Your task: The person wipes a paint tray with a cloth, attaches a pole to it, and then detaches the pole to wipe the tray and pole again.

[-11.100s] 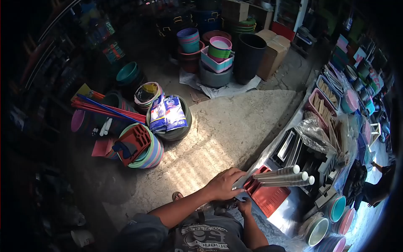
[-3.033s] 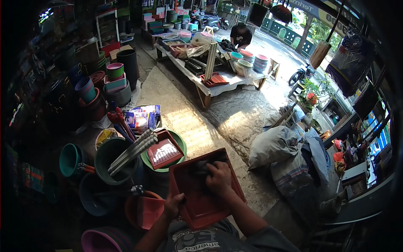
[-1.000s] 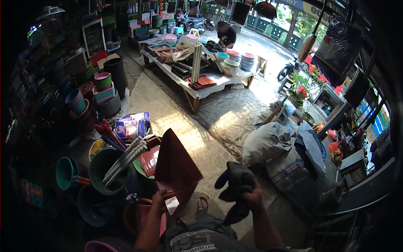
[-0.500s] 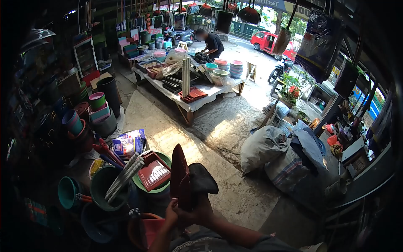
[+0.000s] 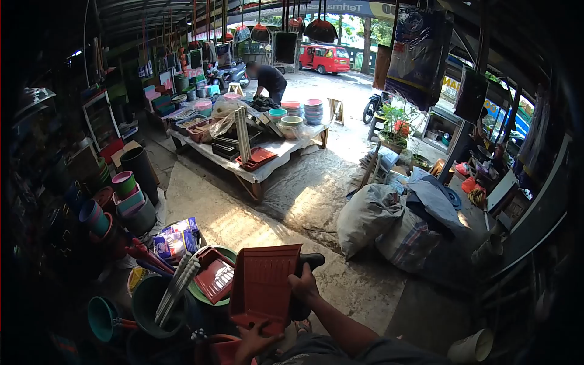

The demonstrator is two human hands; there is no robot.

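Note:
A red ridged plastic dustpan point(image 5: 265, 283) is held upright in front of me, its broad inner face toward the camera. At its right edge, my right hand point(image 5: 304, 287) is closed, with the thumb pressed on the rim. My left hand point(image 5: 257, 344) is low against the dustpan's bottom end, its fingers spread and touching the plastic. Behind the right edge a black rounded piece point(image 5: 312, 261) sticks out; whether it belongs to the dustpan cannot be made out. Another red dustpan point(image 5: 215, 277) lies in a green basin point(image 5: 226, 250) just to the left.
Left of me stand a dark green bucket point(image 5: 141, 304) with white-wrapped sticks point(image 5: 176, 289) and a teal bucket point(image 5: 100, 319). Bulging sacks point(image 5: 370, 220) lie on the right. Ahead, a low table point(image 5: 261, 177) bears goods; a person point(image 5: 271, 82) bends behind it.
The dustpan has turned from edge-on to face me and sits lower. My hands, close together before, are now apart, right at its side and left at its bottom. The view has shifted right.

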